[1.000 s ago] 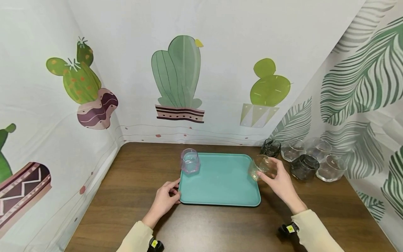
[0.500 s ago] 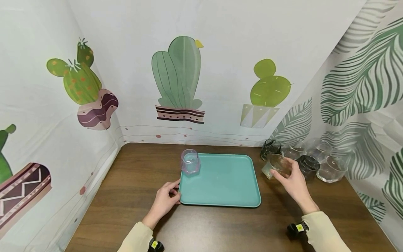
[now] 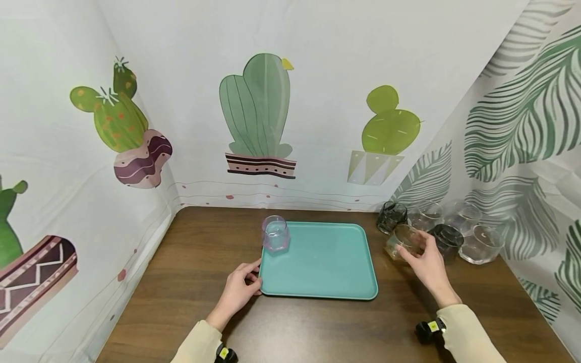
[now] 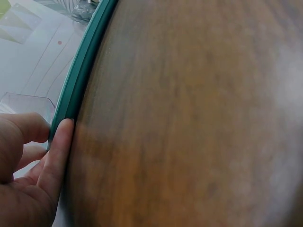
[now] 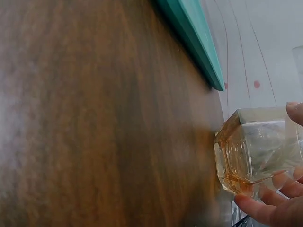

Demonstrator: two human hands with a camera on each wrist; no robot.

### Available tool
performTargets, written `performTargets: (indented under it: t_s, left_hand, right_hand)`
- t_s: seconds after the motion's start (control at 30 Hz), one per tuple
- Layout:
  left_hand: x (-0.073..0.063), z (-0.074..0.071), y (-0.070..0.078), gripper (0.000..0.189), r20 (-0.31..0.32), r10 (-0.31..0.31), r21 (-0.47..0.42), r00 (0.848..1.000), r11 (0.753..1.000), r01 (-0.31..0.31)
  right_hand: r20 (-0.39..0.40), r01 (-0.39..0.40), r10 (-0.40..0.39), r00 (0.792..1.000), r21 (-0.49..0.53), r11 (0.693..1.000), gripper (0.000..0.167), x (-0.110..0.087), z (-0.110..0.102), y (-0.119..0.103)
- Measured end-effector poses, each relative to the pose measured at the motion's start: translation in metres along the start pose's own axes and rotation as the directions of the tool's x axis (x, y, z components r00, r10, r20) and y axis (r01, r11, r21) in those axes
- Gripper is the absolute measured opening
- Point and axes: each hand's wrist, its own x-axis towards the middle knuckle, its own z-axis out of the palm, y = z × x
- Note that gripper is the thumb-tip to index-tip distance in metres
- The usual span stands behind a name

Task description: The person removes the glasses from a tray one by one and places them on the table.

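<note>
A teal tray lies on the wooden table. My left hand holds its near left corner, thumb against the front edge and curled fingers at the left side; the left wrist view shows the thumb along the rim. A pinkish clear glass stands at the tray's far left corner. To the right of the tray, my right hand grips an amber-tinted faceted glass between thumb and fingers. In the right wrist view, this glass is upright with its base close to the tabletop.
Just behind the held glass is a dark glass. Another dark glass sits beside the right hand, with clear glasses clustered around it at the right. A wall cloth printed with cacti rises behind the table.
The right hand has carried the amber-tinted glass rightward from above the tray's right edge to the table beside the other glasses. The left hand stays at the tray corner.
</note>
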Motion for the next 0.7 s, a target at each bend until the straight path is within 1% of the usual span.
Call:
performTargets:
  t_s: [0.2, 0.4, 0.57, 0.7]
  left_hand:
    - [0.0010, 0.0005, 0.0003, 0.054, 0.001, -0.011, 0.017, 1.000, 1.000, 0.011]
    - [0.0012, 0.0007, 0.0004, 0.054, -0.003, -0.011, 0.012, 1.000, 1.000, 0.011]
    - [0.0011, 0.0006, 0.0000, 0.055, -0.007, -0.009, 0.014, 1.000, 1.000, 0.009]
    - [0.0006, 0.0007, -0.0011, 0.055, -0.006, -0.005, 0.017, 1.000, 1.000, 0.005]
  right_hand:
    - [0.002, -0.010, 0.010, 1.000, 0.004, 1.000, 0.093, 0.0037, -0.0003, 0.0016]
    - [0.004, -0.004, 0.004, 1.000, 0.005, 1.000, 0.094, 0.0064, -0.0015, 0.0028]
    - [0.012, 0.014, -0.014, 1.000, -0.018, 1.000, 0.094, 0.0088, -0.0024, 0.0035]
    - [0.024, 0.013, -0.013, 1.000, -0.035, 0.999, 0.095, 0.0087, -0.0029, 0.0034]
